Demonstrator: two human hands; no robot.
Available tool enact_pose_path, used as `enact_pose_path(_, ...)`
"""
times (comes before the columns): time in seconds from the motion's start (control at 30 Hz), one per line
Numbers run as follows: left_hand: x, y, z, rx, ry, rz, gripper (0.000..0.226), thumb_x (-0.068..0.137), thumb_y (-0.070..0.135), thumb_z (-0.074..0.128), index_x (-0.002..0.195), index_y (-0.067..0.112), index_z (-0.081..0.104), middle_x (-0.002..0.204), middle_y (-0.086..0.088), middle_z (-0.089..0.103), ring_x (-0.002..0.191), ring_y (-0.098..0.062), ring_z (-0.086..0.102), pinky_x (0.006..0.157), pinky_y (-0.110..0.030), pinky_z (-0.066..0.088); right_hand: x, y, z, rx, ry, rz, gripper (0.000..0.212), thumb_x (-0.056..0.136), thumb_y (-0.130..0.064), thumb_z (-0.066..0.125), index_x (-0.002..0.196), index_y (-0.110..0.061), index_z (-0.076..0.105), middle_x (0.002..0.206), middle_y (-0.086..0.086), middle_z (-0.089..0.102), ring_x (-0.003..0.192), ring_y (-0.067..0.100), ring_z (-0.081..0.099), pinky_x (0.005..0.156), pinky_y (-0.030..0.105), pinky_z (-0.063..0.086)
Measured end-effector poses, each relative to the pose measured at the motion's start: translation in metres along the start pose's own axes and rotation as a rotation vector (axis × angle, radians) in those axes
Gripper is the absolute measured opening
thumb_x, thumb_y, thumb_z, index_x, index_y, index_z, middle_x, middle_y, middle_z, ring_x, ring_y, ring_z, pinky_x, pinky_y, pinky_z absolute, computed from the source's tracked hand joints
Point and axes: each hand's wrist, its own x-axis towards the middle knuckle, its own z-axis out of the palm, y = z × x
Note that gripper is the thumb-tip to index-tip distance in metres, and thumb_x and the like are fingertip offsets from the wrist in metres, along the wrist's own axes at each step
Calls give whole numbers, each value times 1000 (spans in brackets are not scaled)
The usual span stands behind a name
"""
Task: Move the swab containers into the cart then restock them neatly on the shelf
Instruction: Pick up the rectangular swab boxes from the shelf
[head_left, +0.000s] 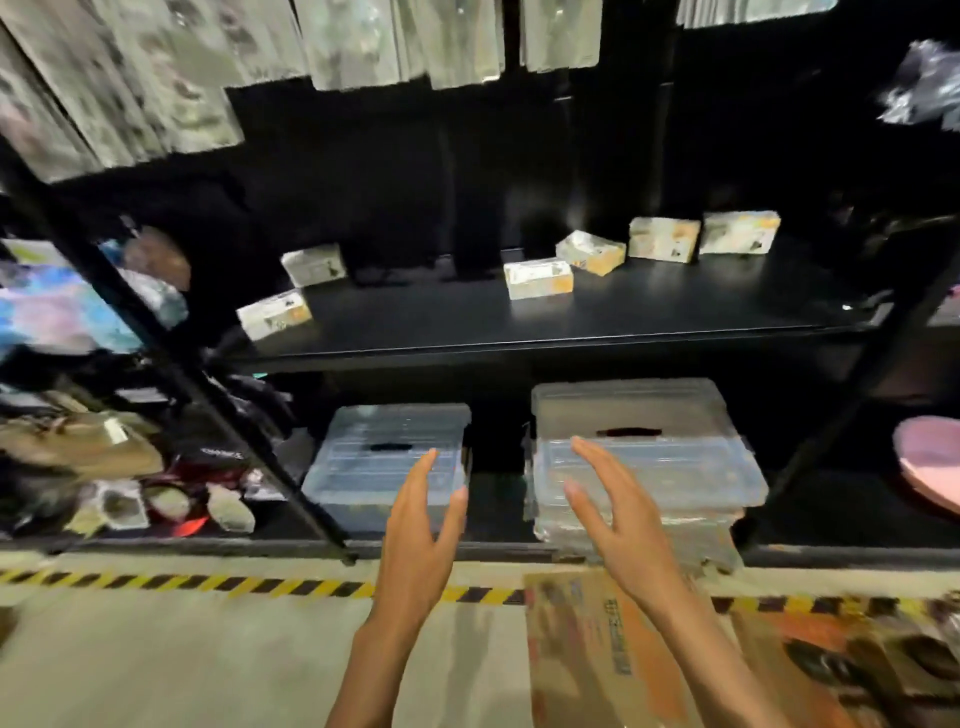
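Black shelf (545, 322) as the landmark. Six small swab containers rest on its top surface: two toward its left end, one at the front corner (274, 313) and one behind it (314, 265); two near the middle, one flat (538, 279) and one tilted behind it (590, 251); two standing side by side toward the right rear (664, 238) (738, 232). Their labels are white and orange; the print is too blurred to read.

Below the shelf sit two clear lidded plastic bins, left (387, 457) and right (644, 452). Foil-like packets (405, 41) hang above the shelf. In front of it, yellow-and-black hazard tape (208, 584) crosses the pale floor, and a cardboard box (597, 649) with illegible printed characters lies on the floor at its right.

Both hands are raised in front of the bins, below the shelf. The left hand (421, 525) and the right hand (618, 514) have fingers straight and spread, palms facing each other, holding nothing.
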Motion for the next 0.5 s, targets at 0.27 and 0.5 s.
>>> enact_pose_path(0.27, 26, -38, -60, -35, 100, -17, 62, 84, 57, 42, 142, 34, 34, 143, 20, 36, 132, 4, 31, 105, -17, 26, 37, -35, 58, 28, -79, -54, 57, 86, -54, 42, 139, -33, 42, 142, -22, 40, 130, -11, 33, 101, 2, 23)
enact_pose_path(0.5, 102, -74, -93, 77, 151, 9, 68, 86, 57, 41, 146, 27, 31, 143, 24, 31, 131, 10, 27, 103, -6, 21, 122, -43, 108, -5, -163, -160, 56, 87, -56, 41, 140, -36, 38, 142, -26, 35, 131, -11, 30, 102, 4, 20)
